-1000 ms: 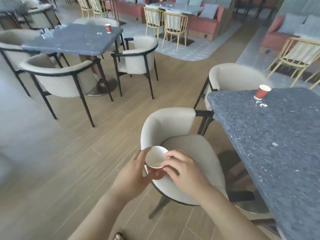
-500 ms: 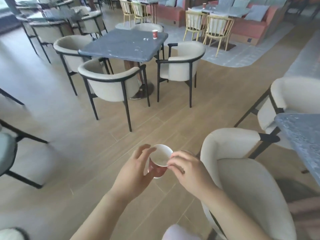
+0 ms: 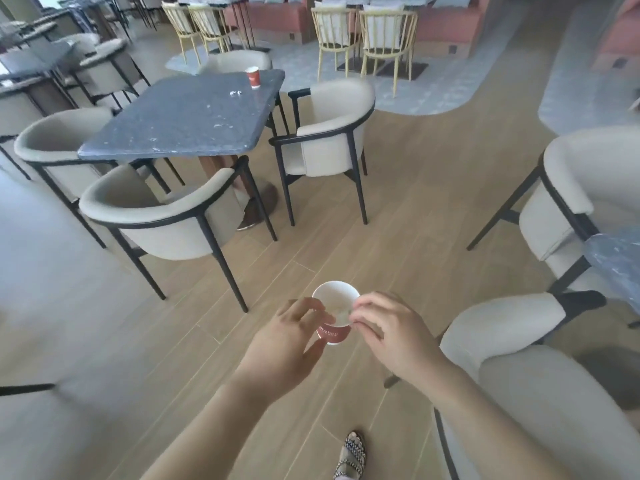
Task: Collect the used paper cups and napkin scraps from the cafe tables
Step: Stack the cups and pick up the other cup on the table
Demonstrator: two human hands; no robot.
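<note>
The left hand (image 3: pixel 289 337) is holding the cup (image 3: pixel 335 311); the right hand (image 3: pixel 388 327) is pinching its rim, best kept level while walking.

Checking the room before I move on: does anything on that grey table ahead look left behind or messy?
Yes. A red paper cup stands upright near the grey table's far edge, with small white napkin scraps lying just beside it. Nothing looks spilled or knocked over.
</note>
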